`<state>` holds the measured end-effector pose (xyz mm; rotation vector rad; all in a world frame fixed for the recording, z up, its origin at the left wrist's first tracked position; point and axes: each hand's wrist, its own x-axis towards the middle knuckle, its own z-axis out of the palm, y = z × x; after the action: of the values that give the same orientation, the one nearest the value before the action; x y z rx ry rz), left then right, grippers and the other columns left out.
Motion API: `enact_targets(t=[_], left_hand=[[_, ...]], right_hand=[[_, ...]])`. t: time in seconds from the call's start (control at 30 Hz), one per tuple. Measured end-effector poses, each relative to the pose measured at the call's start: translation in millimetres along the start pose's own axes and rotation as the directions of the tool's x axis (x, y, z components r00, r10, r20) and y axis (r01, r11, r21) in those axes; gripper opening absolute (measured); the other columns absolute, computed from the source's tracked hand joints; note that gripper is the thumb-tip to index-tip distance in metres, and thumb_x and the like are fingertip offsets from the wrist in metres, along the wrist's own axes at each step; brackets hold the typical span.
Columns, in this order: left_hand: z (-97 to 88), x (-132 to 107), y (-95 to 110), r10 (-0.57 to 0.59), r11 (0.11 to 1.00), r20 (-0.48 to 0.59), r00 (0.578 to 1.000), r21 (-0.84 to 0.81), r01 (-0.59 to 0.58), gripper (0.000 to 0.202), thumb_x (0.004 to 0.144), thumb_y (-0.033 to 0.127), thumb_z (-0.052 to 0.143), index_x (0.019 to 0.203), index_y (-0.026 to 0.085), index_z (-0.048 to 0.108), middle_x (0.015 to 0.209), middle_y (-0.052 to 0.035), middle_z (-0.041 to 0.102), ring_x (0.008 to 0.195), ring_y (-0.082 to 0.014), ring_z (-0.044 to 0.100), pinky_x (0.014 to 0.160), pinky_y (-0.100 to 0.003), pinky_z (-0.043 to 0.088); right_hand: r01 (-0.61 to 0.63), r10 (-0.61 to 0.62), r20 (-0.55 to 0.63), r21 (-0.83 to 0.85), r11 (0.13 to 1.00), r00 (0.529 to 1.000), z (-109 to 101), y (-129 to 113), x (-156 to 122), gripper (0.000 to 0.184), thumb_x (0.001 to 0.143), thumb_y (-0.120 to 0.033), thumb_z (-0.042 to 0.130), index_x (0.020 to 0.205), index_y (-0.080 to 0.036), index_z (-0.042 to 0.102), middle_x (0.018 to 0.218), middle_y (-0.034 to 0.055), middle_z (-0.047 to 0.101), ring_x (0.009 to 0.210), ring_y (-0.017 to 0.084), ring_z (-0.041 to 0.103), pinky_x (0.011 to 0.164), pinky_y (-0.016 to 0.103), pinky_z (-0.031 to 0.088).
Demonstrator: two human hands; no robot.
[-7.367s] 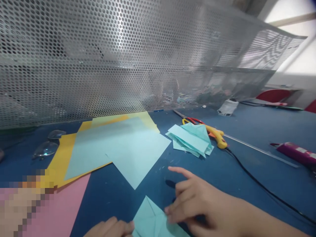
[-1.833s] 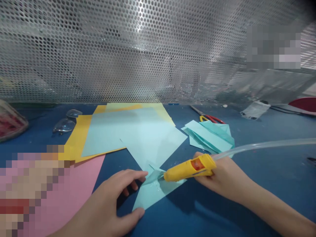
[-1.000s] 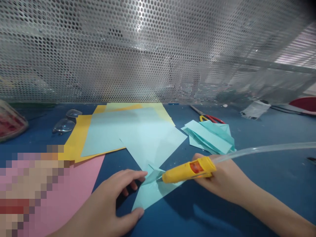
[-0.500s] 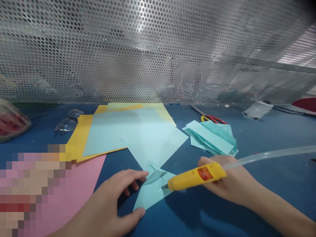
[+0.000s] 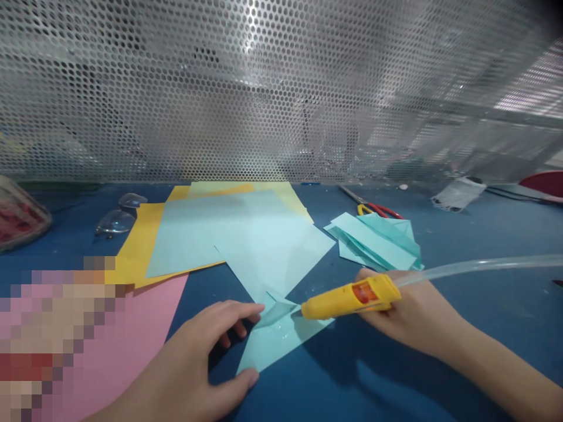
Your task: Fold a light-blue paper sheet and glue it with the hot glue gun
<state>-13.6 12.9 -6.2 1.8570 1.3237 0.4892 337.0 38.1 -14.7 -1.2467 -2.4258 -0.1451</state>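
Observation:
A small folded light-blue paper triangle point(image 5: 276, 343) lies on the blue table point(image 5: 475, 246) in front of me. My left hand point(image 5: 200, 357) rests on its left side, fingers spread; the fingertips hold up a raised flap and the thumb presses the lower corner. My right hand point(image 5: 409, 313) grips a yellow glue gun point(image 5: 352, 297) with a clear glue stick point(image 5: 479, 266) sticking out behind. The gun's nozzle points left, just over the paper's right part by the raised flap.
Flat light-blue sheets point(image 5: 246, 240) lie on yellow paper point(image 5: 136, 246), with pink paper point(image 5: 132, 340) at the lower left. A pile of folded blue pieces point(image 5: 378, 243) and red-yellow scissors point(image 5: 373, 208) sit to the right. Glasses point(image 5: 115, 215) lie at left. A perforated metal screen point(image 5: 264, 88) closes the back.
Earlier the gun lay on the table and both hands creased the paper. Over the last second my right hand drew the nozzle a little to the right along the paper; my left hand stayed put.

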Motion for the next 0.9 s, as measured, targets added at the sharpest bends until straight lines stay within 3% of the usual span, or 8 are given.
enact_targets(t=[0.13,0.3,0.53,0.7,0.9], left_hand=[[3.3,-3.1,7.8,-0.058,0.997,-0.072,0.996,-0.055,0.055,0.051,0.079,0.038,0.067,0.129,0.037,0.075,0.118,0.0004,0.074,0.097,-0.0219,0.069,0.088,-0.034,0.058],[3.9,-3.6,9.3,-0.031,0.998,-0.100,0.995,-0.054,0.026,0.049,0.078,0.036,0.069,0.127,0.036,0.076,0.117,-0.0008,0.076,0.096,-0.0228,0.070,0.085,-0.033,0.059],[1.7,-1.9,6.4,-0.013,0.999,-0.039,0.999,-0.039,0.012,0.052,0.079,0.037,0.068,0.131,0.038,0.074,0.116,0.0010,0.075,0.095,-0.0214,0.070,0.085,-0.033,0.058],[3.2,-2.9,12.0,-0.054,0.997,-0.093,0.994,-0.065,0.048,0.051,0.078,0.039,0.065,0.128,0.038,0.075,0.115,0.0017,0.074,0.097,-0.0213,0.068,0.086,-0.033,0.056],[3.5,-3.0,12.6,-0.050,0.996,-0.073,0.996,-0.071,0.045,0.051,0.078,0.038,0.064,0.127,0.039,0.074,0.116,0.0033,0.074,0.098,-0.0203,0.067,0.087,-0.032,0.054]], right_hand=[[0.027,-0.027,-0.004,0.019,0.999,1.000,-1.4,-1.4,1.2,0.029,0.112,-0.041,0.052,0.097,-0.021,0.068,0.064,-0.0067,0.056,0.050,0.012,0.052,0.049,0.026,0.042],[0.039,-0.039,-0.001,0.042,0.998,0.999,0.4,-0.4,0.1,0.029,0.111,-0.046,0.062,0.100,-0.019,0.067,0.076,-0.0056,0.062,0.053,0.010,0.052,0.053,0.025,0.048],[0.086,-0.088,0.014,0.096,0.992,0.996,-0.4,-14.0,4.0,0.012,0.104,-0.026,0.050,0.095,-0.026,0.058,0.063,-0.0066,0.056,0.048,0.014,0.052,0.051,0.029,0.038],[0.091,-0.096,0.042,0.111,0.990,0.995,-7.3,-15.5,8.8,0.016,0.101,-0.020,0.050,0.088,-0.027,0.050,0.062,-0.0059,0.056,0.048,0.014,0.051,0.051,0.030,0.036],[0.049,-0.058,0.106,0.084,0.995,0.993,-10.8,-8.5,1.7,0.024,0.110,-0.032,0.058,0.088,-0.022,0.059,0.068,-0.0076,0.054,0.054,0.012,0.049,0.057,0.028,0.044]])
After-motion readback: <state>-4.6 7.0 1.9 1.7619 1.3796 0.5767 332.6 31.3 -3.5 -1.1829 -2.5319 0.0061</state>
